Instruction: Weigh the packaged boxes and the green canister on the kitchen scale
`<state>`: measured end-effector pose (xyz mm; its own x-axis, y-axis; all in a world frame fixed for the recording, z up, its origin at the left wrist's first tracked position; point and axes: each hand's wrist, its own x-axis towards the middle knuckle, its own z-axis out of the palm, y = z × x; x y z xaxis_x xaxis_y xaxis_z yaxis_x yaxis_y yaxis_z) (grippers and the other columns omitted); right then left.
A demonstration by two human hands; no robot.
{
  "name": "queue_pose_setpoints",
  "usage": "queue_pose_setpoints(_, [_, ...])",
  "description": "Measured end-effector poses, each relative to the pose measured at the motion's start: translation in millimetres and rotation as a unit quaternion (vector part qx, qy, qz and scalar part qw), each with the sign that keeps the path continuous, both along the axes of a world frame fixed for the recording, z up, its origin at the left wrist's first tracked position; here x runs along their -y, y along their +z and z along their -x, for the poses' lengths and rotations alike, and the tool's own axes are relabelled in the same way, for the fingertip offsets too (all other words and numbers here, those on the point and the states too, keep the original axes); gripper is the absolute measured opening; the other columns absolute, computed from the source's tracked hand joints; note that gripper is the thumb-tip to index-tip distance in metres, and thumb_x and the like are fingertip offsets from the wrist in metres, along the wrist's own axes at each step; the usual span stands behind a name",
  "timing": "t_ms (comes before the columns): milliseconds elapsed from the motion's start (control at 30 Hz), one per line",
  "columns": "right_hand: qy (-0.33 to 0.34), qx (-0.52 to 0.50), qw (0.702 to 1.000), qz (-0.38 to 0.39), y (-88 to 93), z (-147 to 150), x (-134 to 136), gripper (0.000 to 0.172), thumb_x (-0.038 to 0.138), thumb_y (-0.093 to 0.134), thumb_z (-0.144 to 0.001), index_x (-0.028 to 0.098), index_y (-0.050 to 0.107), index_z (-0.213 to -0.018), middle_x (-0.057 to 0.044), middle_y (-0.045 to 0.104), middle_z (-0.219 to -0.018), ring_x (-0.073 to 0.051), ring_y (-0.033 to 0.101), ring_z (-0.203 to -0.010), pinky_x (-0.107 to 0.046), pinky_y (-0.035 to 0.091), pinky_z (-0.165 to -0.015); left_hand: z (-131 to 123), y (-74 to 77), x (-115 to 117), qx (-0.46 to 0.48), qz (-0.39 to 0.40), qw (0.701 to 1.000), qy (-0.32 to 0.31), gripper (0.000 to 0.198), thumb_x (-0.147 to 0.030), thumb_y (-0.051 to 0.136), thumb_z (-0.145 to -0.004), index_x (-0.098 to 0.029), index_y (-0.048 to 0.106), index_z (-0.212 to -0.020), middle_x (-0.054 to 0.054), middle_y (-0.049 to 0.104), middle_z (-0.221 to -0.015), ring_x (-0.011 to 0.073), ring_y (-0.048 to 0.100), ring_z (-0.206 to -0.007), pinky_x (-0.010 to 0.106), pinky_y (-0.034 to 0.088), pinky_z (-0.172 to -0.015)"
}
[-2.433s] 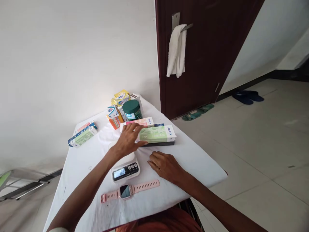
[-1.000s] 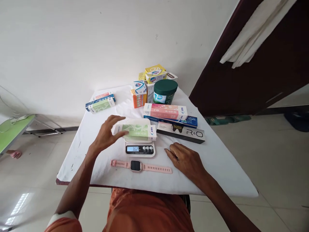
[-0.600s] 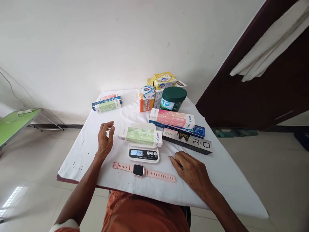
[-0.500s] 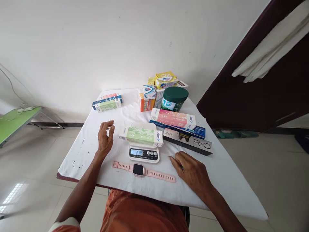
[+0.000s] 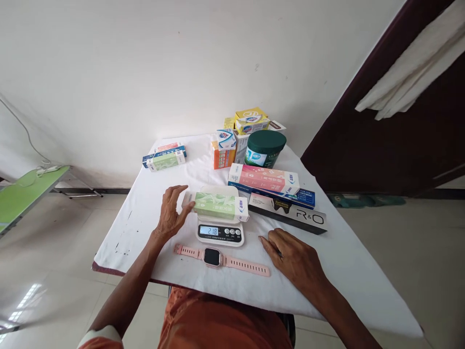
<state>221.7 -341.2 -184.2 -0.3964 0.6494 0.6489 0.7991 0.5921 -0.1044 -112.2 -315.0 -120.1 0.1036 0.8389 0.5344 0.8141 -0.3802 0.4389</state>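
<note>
A green-and-white toothpaste box [image 5: 218, 205] lies across a small white kitchen scale [image 5: 220, 232] whose display reads 218. My left hand [image 5: 172, 213] grips the box's left end, thumb in front and fingers over the top. My right hand [image 5: 296, 256] rests flat on the white tablecloth, fingers apart, holding nothing, just right of the scale. A pink smartwatch [image 5: 220, 257] lies stretched out in front of the scale, between my hands.
Behind the scale lie a pink toothpaste box [image 5: 263, 178], a blue one [image 5: 303, 198] and a black R&O box [image 5: 290, 218]. A green jar [image 5: 264, 148], soap boxes [image 5: 238, 133] and more toothpaste boxes [image 5: 164, 158] stand further back. A dark door [image 5: 392, 131] is right, a green table [image 5: 22, 194] left.
My left hand set the green box on the scale, drew back to the left, and has now returned to grip the box's left end. The reading settled at 218. My right hand stayed put.
</note>
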Motion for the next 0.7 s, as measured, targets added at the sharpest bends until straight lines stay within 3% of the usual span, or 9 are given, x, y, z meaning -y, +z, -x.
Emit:
queue_pose_setpoints(100, [0.001,-0.004,1.0,0.013,-0.5,0,1,0.042,0.029,0.048,-0.106,0.021,0.049,-0.065,0.002,0.052,-0.063,-0.009,0.046,-0.053,-0.027,0.03,-0.055,-14,18.4,-3,-0.112,0.053,0.988,-0.087,0.065,-0.056,0.063,-0.095,-0.023,0.044,-0.149,0.017,0.055,-0.145,0.032,0.048,-0.138,0.052,0.039,-0.114])
queue_pose_setpoints(200, [0.006,-0.005,1.0,0.013,-0.5,0,1,0.041,0.029,0.047,-0.106,0.021,0.049,-0.066,0.002,0.052,-0.063,-0.01,0.049,-0.054,-0.027,0.031,-0.055,-26,30.8,-15,-0.196,0.105,0.962,-0.159,0.076,-0.056,0.071,-0.089,-0.021,0.043,-0.15,0.018,0.054,-0.146,0.0341,0.046,-0.141,0.055,0.032,-0.118])
queue_pose_setpoints(300, [0.01,-0.007,1.0,0.001,-0.7,-1,0,0.042,0.03,0.046,-0.107,0.021,0.049,-0.067,0.002,0.053,-0.063,-0.01,0.05,-0.054,-0.028,0.032,-0.056,-31,33.2,-29,-0.24,0.149,0.942,-0.184,0.072,-0.046,0.078,-0.086,-0.021,0.047,-0.146,0.015,0.06,-0.135,0.0331,0.053,-0.133,0.056,0.031,-0.119])
queue_pose_setpoints(467, [0.014,-0.012,1.0,-0.017,-1.6,-2,-2,0.04,0.031,0.046,-0.107,0.021,0.053,-0.069,0.001,0.056,-0.064,-0.012,0.057,-0.058,-0.028,0.035,-0.058,-31,36.1,-39,-0.235,0.176,0.936,-0.192,0.056,-0.033,0.077,-0.087,-0.021,0.054,-0.137,0.012,0.065,-0.12,0.0313,0.062,-0.116,0.052,0.044,-0.106])
queue_pose_setpoints(600, [0.018,-0.008,0.999,-0.034,-5.0,-4,-5,0.038,0.028,0.045,-0.108,0.02,0.06,-0.074,-0.001,0.063,-0.068,-0.013,0.062,-0.06,-0.028,0.041,-0.06,-4,54.4,-39,-0.171,0.186,0.951,-0.18,0.055,-0.044,0.071,-0.092,-0.024,0.052,-0.14,0.011,0.066,-0.123,0.0296,0.063,-0.115,0.047,0.048,-0.1])
queue_pose_setpoints(700, [0.025,0.015,0.997,-0.073,-6.7,-8,-9,0.035,0.021,0.044,-0.107,0.02,0.068,-0.081,-0.004,0.071,-0.077,-0.016,0.068,-0.07,-0.029,0.045,-0.063,39,75.2,-59,-0.142,0.172,0.968,-0.114,0.057,-0.05,0.07,-0.092,-0.027,0.052,-0.14,0.011,0.064,-0.129,0.0294,0.061,-0.117,0.046,0.049,-0.1])
